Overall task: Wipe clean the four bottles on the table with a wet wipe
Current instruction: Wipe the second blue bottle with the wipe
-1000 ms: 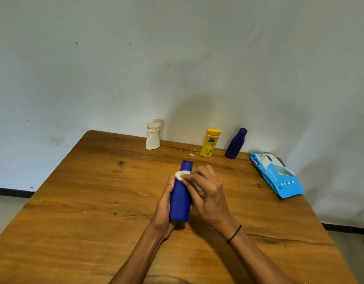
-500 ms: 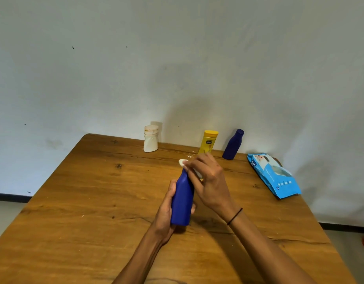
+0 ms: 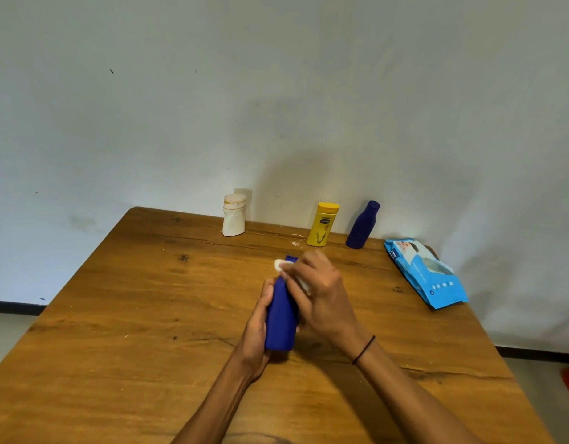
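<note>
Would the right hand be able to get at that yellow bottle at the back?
Probably yes: the table between the right hand and the yellow bottle looks bare, though that hand holds the wipe.

Left hand [image 3: 256,328] grips blue bottle [image 3: 281,318] mid-table; right hand [image 3: 321,296] presses white wipe [image 3: 281,265] at its neck. At 12 o'clock — white bottle [image 3: 233,219], yellow bottle [image 3: 322,224], dark blue bottle [image 3: 362,225]; wipes pack [image 3: 425,272] at 2 o'clock.

Bare forearms; thin black band [image 3: 363,349] on right wrist
</note>
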`<state>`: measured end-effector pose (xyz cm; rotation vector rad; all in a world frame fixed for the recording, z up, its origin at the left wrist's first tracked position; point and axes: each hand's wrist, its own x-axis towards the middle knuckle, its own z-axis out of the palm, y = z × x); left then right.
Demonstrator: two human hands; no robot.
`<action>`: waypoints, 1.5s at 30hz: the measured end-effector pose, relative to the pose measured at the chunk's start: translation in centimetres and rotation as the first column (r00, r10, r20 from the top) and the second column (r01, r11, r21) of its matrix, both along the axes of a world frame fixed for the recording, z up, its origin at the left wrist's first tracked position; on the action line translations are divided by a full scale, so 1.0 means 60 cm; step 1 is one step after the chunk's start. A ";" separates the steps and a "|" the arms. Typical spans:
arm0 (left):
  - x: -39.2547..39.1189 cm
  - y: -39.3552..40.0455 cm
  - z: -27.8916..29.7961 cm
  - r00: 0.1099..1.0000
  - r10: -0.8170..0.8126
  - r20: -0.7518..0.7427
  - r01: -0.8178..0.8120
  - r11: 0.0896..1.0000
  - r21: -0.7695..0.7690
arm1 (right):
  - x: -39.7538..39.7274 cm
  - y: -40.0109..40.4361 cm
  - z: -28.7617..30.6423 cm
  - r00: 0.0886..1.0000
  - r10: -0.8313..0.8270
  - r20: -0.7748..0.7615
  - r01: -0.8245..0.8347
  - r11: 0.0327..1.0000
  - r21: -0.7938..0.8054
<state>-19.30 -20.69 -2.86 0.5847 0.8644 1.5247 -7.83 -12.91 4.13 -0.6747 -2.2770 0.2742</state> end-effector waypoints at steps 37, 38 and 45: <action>-0.009 0.005 -0.017 0.999 0.030 0.019 -0.028 0.996 -0.090 | 0.046 -0.078 -0.072 0.963 0.211 0.169 -0.219 0.975 0.029; -0.010 0.008 -0.016 0.999 0.041 0.025 -0.039 0.995 -0.093 | 0.053 -0.086 -0.081 0.954 0.234 0.185 -0.246 0.968 0.044; 0.000 0.004 -0.018 1.000 -0.029 0.008 0.030 0.992 -0.126 | 0.050 -0.060 -0.073 0.967 0.170 0.189 -0.198 0.970 0.141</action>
